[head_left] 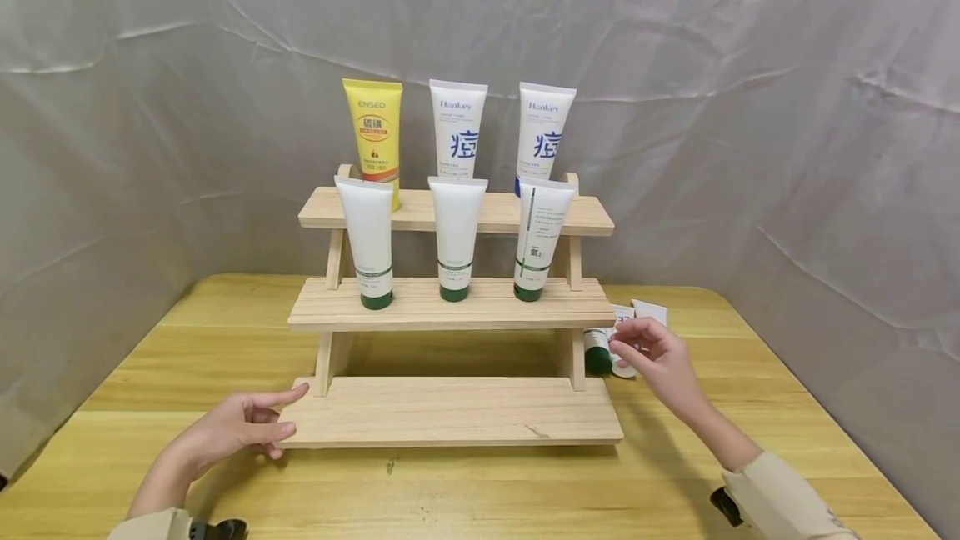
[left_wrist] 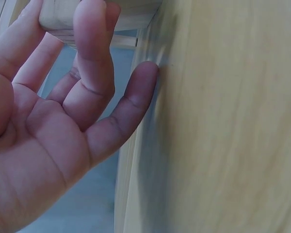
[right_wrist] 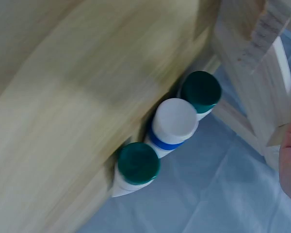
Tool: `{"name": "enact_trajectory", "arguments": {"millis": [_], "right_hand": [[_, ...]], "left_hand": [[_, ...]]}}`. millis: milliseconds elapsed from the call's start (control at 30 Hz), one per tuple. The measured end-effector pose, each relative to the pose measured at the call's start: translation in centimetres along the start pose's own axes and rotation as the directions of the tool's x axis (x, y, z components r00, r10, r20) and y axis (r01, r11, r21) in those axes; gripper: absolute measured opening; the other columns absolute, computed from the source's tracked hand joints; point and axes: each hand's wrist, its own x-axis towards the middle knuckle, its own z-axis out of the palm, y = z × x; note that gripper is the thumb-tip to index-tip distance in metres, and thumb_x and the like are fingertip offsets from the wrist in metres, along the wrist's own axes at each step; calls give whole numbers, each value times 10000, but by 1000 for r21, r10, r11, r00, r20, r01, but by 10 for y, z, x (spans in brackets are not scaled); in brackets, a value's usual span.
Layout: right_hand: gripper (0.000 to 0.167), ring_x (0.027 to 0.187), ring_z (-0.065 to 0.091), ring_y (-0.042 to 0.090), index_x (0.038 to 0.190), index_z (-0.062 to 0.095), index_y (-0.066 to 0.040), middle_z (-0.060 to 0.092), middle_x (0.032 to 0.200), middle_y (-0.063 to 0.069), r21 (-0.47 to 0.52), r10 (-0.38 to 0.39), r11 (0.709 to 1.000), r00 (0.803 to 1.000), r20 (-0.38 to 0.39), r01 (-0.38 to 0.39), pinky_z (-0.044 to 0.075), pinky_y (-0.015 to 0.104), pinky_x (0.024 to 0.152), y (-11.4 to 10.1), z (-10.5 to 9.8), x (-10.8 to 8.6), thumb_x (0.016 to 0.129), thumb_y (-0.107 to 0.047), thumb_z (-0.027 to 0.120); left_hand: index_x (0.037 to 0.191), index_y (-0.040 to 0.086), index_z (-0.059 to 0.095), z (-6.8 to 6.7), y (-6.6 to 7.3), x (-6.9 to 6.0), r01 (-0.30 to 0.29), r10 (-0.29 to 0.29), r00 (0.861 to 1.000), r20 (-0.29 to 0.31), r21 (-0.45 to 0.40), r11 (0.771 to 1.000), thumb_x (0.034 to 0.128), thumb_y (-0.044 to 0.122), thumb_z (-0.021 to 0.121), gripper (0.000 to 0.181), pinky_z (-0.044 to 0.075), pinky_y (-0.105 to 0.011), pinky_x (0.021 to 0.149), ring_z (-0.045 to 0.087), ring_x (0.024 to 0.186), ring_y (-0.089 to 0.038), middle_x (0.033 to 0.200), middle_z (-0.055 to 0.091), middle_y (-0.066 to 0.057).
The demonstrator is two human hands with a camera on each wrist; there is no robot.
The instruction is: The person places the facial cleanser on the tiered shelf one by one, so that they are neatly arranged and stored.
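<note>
Shelf (head_left: 491, 315): L hand (head_left: 232, 427) grips L end of bottom step (head_left: 450, 415); R hand (head_left: 660, 361) nr R end of mid step (head_left: 416, 305), fingers bent, can't tell if gripping.

Bright head view, soft shadows on table (head_left: 480, 494), bluish wrist views

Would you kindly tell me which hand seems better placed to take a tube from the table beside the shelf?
The right hand, I think: it is beside the three tubes on the table, while the left hand holds the shelf at its opposite end.
</note>
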Motion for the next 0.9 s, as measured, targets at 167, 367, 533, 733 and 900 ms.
{"name": "enact_trajectory", "arguments": {"millis": [167,367,533,733,900], "right_hand": [[155,675,590,100,914,556,76,593,809,76,-44,62,997,998,5,-61,494,238,526,10,-10,-4,786,164,560],[139,708,602,85,965,590,-24,606,835,40,-1,58,998,998,24,-58,491,208,535,33,-30,-8,832,18,594],[152,713,584,72,957,569,33,604,837,37,-102,108,989,994,-8,-108,499,238,529,36,-41,-8,814,13,617],[200,741,593,62,1018,570,29,609,854,31,-136,158,978,987,2,-156,491,218,525,69,-68,-12,826,-9,611],[318,723,576,35,1059,517,88,598,852,-1,-274,242,932,970,-24,-239,501,234,544,70,-78,-13,841,-116,625]], "left_hand": [[1111,484,520,0,0,-1,1,-1,1000,4,7,1000,878,111,565,443,494,-304,619,599,626,-166,694,547,-47],[1113,486,517,0,-1,-2,-6,6,1000,1,13,1000,875,115,570,443,495,-304,619,600,623,-168,691,549,-46],[1122,481,514,0,-1,-2,-15,15,1000,1,17,1000,878,107,564,450,493,-307,614,600,626,-171,695,549,-47],[1125,469,516,-1,-1,-1,-14,14,1000,-2,25,1000,879,106,562,441,492,-306,618,600,628,-175,698,552,-56],[1118,475,518,-1,-1,-1,-8,8,1000,-3,23,1000,877,115,568,436,494,-306,621,602,630,-179,701,547,-57]]}}
